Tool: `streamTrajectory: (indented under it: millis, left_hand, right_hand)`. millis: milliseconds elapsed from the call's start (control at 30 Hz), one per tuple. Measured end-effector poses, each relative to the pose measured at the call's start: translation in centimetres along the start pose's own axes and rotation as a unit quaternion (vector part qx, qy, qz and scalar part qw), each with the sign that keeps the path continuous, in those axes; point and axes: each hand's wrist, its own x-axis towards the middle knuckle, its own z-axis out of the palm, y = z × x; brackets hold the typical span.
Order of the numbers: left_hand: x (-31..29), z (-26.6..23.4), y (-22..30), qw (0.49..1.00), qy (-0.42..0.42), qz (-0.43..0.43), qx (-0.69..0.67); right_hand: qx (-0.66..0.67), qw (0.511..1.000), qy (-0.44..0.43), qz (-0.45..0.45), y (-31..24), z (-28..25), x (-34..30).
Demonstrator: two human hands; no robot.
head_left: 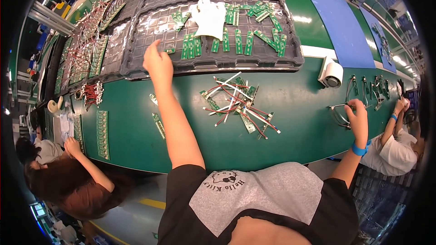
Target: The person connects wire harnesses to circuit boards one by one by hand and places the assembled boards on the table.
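Left hand (158, 60): over the lower-left edge of the black tray (227, 66), upper middle of frame. Index and thumb apart, gap visible between tips. Small green board (170, 51) sits just beside the thumb; can't tell if they touch.

Right hand (358, 113): right side of frame, fingers curled, narrow, at the dark wire loop (338, 117) on the green table (281, 149). Can't tell if it grips the wire. Blue band (361, 149) on that wrist.

Tray: white glove (210, 20) lies on it, top centre, with loose green boards (238, 41) around, some in a rough row, others heaped upper right.

Table, centre: tangled pile of wired boards (241, 104), red, white and black leads crossing. Left of the forearm: green strip (158, 125), tilted. Further left: long green panel (103, 135), red-and-white cable bundle (93, 94) above it. Upper right: white cylindrical device (333, 75) near blue mat (336, 27). Co-workers' hands at far left (71, 147) and far right (401, 105).
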Motion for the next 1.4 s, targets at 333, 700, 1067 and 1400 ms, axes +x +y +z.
streamTrajectory:
  millis: [333, 700, 1067, 1400]
  left_hand:
    - [2.1, 0.3, 0.0, 0.946, -0.194, -0.09, 0.245]
    - [2.3, 1.1, -0.6, 0.978, -0.13, 0.037, 0.161]
    - [2.5, 1.4, 0.0, 0.948, -0.187, -0.035, 0.255]
    - [1.7, 1.1, 1.5, 0.981, -0.1, 0.099, 0.136]
  right_hand:
    - [0.221, 0.912, -0.207, -0.275, -16.3, 8.6, 2.0]
    - [0.143, 0.917, -0.118, -0.354, -23.3, 16.6, 4.5]
    - [0.053, 0.913, -0.197, -0.354, -21.5, 14.6, 2.4]
    - [-0.04, 0.902, -0.074, -0.424, -22.1, 19.9, 3.1]
